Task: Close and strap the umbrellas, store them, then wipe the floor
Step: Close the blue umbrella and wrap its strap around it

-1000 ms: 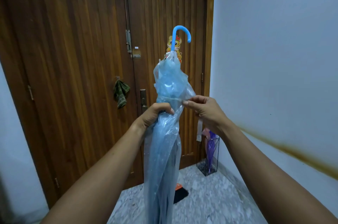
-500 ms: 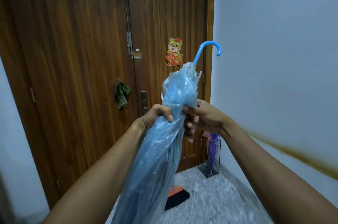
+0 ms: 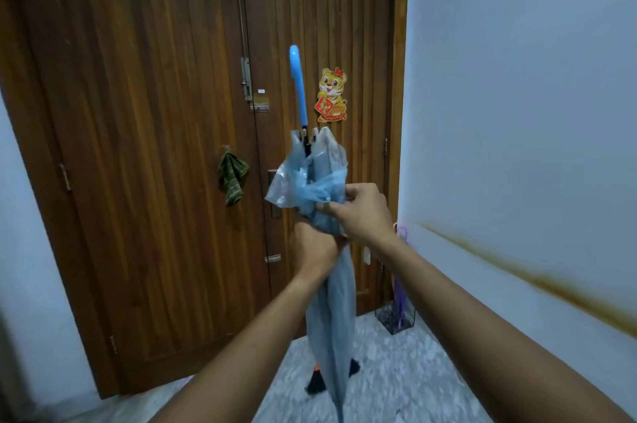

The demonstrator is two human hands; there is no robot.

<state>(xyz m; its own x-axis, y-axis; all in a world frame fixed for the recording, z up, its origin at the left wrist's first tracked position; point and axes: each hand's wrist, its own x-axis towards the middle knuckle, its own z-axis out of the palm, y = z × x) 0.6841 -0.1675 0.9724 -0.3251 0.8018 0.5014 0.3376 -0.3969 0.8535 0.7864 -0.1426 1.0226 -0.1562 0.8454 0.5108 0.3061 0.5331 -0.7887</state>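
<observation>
A closed, translucent blue umbrella (image 3: 331,305) stands upright in front of me, its blue hooked handle (image 3: 298,88) pointing up and its tip down near the floor. My left hand (image 3: 315,252) is clenched around the folded canopy at mid height. Just above it, my right hand (image 3: 362,212) pinches the loose, bunched plastic near the top. A purple umbrella (image 3: 400,284) stands in a clear holder (image 3: 393,321) in the right corner.
A brown wooden double door (image 3: 165,146) fills the view ahead, with a tiger sticker (image 3: 331,95) and a green cloth (image 3: 232,181) hanging on it. The white wall (image 3: 517,112) stands on the right. A black and orange brush (image 3: 315,383) lies on the speckled floor (image 3: 396,381).
The umbrella swung from a rightward tilt back to upright and turned, so its hook now shows edge-on. My left hand slid lower and my right hand moved up onto the bunched plastic.
</observation>
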